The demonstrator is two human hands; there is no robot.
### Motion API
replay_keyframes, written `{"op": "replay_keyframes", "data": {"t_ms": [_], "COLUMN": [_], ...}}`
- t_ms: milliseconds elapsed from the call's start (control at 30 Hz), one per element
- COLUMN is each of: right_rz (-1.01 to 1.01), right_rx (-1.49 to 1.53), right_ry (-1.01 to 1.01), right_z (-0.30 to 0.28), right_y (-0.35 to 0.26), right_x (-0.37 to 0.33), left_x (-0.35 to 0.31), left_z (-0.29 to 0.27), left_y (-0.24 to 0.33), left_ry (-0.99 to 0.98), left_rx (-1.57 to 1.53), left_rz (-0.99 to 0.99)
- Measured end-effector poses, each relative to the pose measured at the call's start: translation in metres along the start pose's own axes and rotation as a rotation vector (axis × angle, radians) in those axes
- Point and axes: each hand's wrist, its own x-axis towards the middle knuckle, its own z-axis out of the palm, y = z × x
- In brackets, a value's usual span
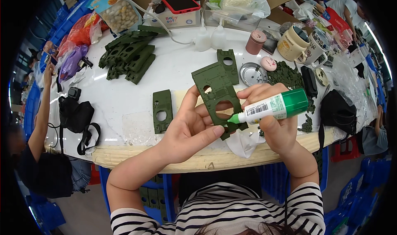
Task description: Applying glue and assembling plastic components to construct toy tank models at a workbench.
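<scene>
My left hand [186,129] grips a dark green moulded plastic panel [211,80] with round holes, fingers behind it and thumb near its lower edge. My right hand [282,136] is closed around a white glue bottle [264,106] with a green base, tilted with its green nozzle pointing left. The tip meets or nearly meets the panel beside the large hole; whether it touches I cannot tell. A similar panel [162,111] lies flat to the left of my left hand. Another green panel [231,69] lies behind the held one, partly hidden by it.
Many green panels [130,55] are heaped at the back left; small green pieces [285,75] are piled at the right. Nearby are a round clear dish [253,74], a pink tin [255,42], mugs [292,44], white squeeze bottles [202,38] and a black bag [338,111].
</scene>
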Motion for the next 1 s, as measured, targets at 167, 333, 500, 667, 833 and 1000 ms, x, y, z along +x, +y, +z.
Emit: {"op": "replay_keyframes", "data": {"t_ms": [167,333,500,667,833,1000], "right_rz": [0.004,0.026,-0.026,-0.013,0.034,0.025], "right_rx": [-0.028,-0.02,-0.1,-0.13,-0.094,-0.117], "right_ry": [0.024,0.025,-0.033,-0.048,-0.004,-0.014], "right_z": [-0.0008,0.0001,0.0,0.0004,0.0029,0.0026], "right_y": [0.0009,0.0005,0.0004,-0.0023,-0.0027,-0.0031], "right_x": [-0.0013,-0.002,-0.0006,0.0003,-0.002,-0.0008], "left_x": [0.0028,0.002,0.0014,0.0012,0.0018,0.0019], "left_z": [-0.0005,-0.0062,-0.0046,-0.0046,-0.0024,-0.002], "left_y": [-0.0009,-0.0006,0.0002,0.0007,-0.0002,0.0001], "left_ry": [0.016,0.05,0.059,0.048,0.083,0.089], "left_rx": [-0.028,-0.038,-0.041,-0.054,-0.021,-0.016], "left_rz": [-0.027,-0.085,-0.095,-0.089,-0.083,-0.085]}}
